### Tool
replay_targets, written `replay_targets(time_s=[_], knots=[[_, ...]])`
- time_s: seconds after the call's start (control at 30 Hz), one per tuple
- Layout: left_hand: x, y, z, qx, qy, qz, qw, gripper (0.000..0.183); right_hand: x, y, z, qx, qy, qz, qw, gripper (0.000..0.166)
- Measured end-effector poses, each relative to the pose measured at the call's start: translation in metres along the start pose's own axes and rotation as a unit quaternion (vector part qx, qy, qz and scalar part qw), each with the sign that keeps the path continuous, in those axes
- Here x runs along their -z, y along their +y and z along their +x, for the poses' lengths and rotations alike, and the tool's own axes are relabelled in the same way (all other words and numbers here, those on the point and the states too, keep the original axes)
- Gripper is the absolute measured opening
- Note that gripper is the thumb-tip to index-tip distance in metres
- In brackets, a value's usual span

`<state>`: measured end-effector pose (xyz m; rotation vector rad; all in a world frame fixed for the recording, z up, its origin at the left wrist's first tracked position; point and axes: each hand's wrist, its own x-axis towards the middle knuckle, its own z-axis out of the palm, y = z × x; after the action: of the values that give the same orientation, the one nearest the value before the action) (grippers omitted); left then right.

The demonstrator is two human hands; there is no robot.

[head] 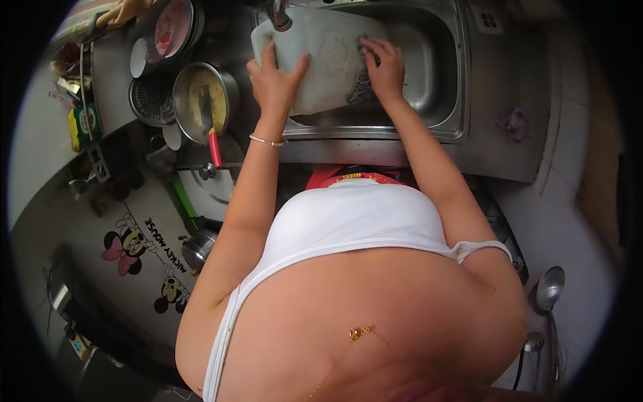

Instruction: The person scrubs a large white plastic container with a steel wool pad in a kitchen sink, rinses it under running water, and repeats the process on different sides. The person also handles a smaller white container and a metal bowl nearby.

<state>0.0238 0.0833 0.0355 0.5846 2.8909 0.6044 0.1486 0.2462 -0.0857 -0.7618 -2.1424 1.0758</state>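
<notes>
A pale plastic cutting board (326, 60) lies slanted over the left part of a stainless steel sink (434, 75), under the faucet (280, 17). My left hand (275, 83) grips its left side by the handle slot, thumb and index finger spread on top. Dark shredded pieces (360, 89) lie along the board's right edge; what they are is unclear. Over that edge, my right hand (387, 68) has its fingers bent, the tips touching some of the dark bits. Whether it pinches any is hard to tell.
Left of the sink stands a steel pot (228, 95) with yellowish contents and a red-handled knife (214, 145) in it. Stacked bowls (173, 27) and a perforated steel strainer (150, 103) are beyond. A purple crumpled thing (513, 123) lies on the right counter. A ladle (550, 289) hangs lower right.
</notes>
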Motion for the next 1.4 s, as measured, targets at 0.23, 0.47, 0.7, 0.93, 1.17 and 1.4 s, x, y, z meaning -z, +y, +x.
replay_targets(time_s=[0.23, 0.47, 0.7, 0.93, 1.17, 1.4], knots=[[0.002, 0.007, -0.003, 0.040, -0.001, 0.046, 0.998, 0.088, -0.006, -0.062, 0.016, 0.019, -0.034, 0.132, 0.991, 0.017], [0.003, 0.012, -0.010, 0.051, 0.003, 0.059, 0.997, 0.085, -0.014, -0.013, 0.033, -0.029, -0.001, 0.106, 0.994, 0.014], [0.003, 0.006, -0.011, 0.041, 0.015, 0.016, 0.999, 0.084, -0.003, -0.025, 0.026, -0.049, -0.030, 0.174, 0.983, 0.020], [0.007, 0.003, -0.018, 0.039, 0.013, 0.021, 0.999, 0.084, 0.009, 0.016, 0.039, -0.243, -0.109, 0.298, 0.917, 0.036], [-0.003, -0.014, -0.032, 0.082, 0.004, 0.014, 0.997, 0.085, 0.012, -0.058, 0.012, 0.067, -0.159, 0.066, 0.983, 0.039], [0.008, -0.036, -0.047, 0.146, -0.032, -0.028, 0.988, 0.086, 0.024, -0.045, -0.025, 0.068, -0.142, 0.016, 0.987, 0.047]])
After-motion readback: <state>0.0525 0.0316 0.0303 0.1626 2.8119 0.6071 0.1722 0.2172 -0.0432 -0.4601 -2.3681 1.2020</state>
